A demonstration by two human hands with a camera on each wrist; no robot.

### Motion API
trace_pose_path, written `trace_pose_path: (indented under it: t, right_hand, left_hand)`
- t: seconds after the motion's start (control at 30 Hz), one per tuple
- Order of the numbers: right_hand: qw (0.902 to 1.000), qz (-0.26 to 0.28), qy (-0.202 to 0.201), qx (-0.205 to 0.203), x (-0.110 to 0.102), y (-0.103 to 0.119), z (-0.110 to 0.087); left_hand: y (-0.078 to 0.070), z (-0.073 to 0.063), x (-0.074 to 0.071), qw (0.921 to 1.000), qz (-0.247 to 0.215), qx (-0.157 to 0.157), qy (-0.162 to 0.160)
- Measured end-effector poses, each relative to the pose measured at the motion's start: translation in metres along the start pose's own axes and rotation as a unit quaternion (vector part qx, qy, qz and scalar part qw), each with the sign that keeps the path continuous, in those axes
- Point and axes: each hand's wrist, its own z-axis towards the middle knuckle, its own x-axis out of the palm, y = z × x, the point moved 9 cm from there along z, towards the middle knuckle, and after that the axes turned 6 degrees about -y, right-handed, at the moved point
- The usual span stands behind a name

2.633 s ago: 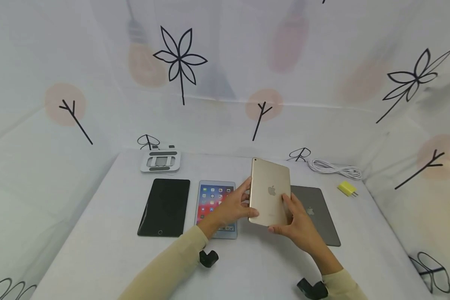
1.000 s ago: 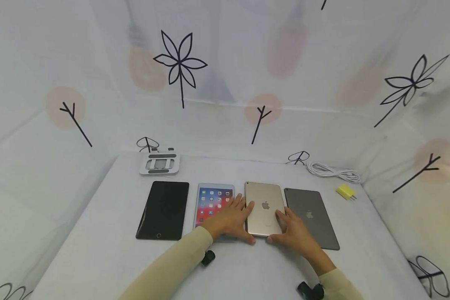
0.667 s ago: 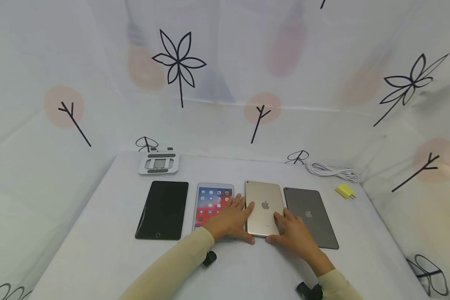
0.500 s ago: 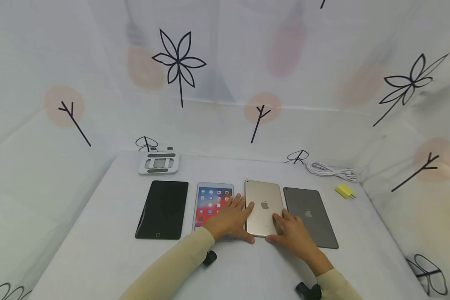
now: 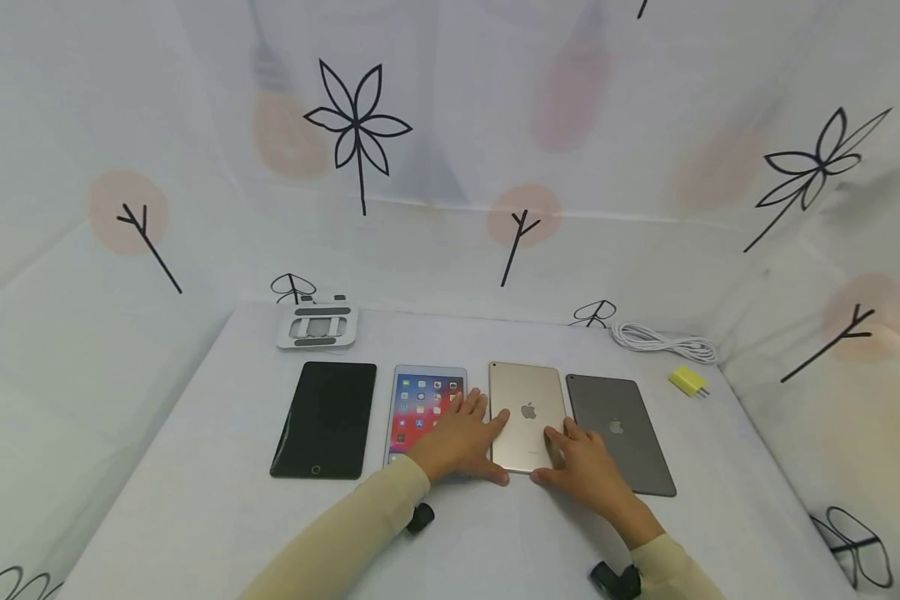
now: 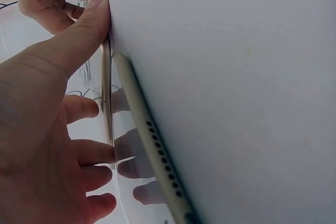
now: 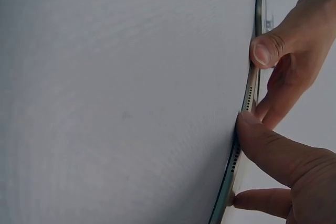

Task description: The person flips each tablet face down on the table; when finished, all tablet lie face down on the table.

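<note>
A gold tablet lies back side up on the white table, Apple logo showing. My left hand spreads over the white tablet, whose home screen is lit; its thumb touches the gold tablet's near edge, as the left wrist view also shows. On the gold tablet's lower right part rests my right hand, thumb against the near edge and index finger on the back; the right wrist view shows the thumb on that edge. To the right lies a dark grey tablet, partly behind the right hand.
A black tablet lies screen up on the left. Behind it sits a white folding stand with grey pads. A coiled white cable and a yellow charger plug are at the back right. Patterned white cloth surrounds the table.
The gold tablet, held raised in both hands at first, now lies flat between the white and dark grey tablets. The left hand's fingers have spread. Little has moved in the last second.
</note>
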Motion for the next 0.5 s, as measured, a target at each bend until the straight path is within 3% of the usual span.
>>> trace_pose_path:
  t: [0.5]
  right_hand:
    - [0.9990, 0.019, 0.021, 0.035, 0.0012, -0.0020, 0.0032]
  left_hand:
    - [-0.0003, -0.0043, 0.0001, 0.9997, -0.022, 0.005, -0.012]
